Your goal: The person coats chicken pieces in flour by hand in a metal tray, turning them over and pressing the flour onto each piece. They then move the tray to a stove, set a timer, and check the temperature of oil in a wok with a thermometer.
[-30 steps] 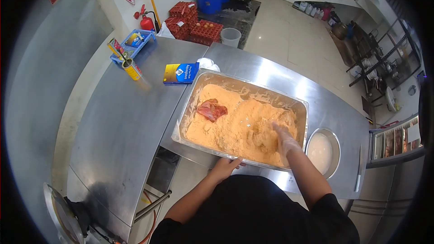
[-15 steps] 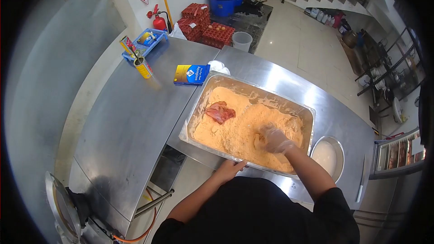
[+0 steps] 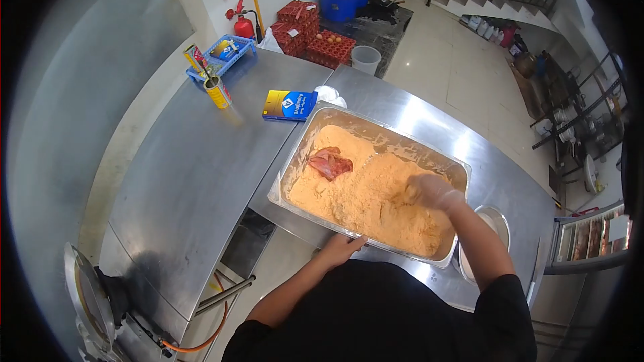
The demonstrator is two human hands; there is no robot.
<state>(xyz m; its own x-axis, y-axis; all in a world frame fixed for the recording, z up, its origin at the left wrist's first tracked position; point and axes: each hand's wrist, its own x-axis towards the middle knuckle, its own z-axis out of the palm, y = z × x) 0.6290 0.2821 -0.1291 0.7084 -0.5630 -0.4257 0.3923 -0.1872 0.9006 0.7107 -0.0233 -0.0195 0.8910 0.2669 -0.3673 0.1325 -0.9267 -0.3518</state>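
A deep metal tray [image 3: 290, 202] filled with orange-tinted flour [image 3: 349, 191] lies at a slant across the steel table. At its near rim my left hand [image 3: 341, 249] is closed over the edge. My right hand [image 3: 435, 192], in a clear plastic glove, is down in the right half of the flour, blurred by motion. Its fingers curl around a flour-covered lump whose kind I cannot make out. A raw red piece of meat [image 3: 330, 163] rests on the flour in the left half, apart from both hands.
Right of the tray stands a round metal bowl [image 3: 500, 221], partly behind my right forearm. A yellow-and-blue box [image 3: 288, 105] sits beyond the tray's far left corner. Farther left are a yellow can [image 3: 217, 93] and a blue basket [image 3: 231, 57]. A knife [image 3: 534, 271] lies at the right.
My right hand has moved right and slightly away from me through the flour. My left hand stays on the rim. The whole view has shifted slightly.
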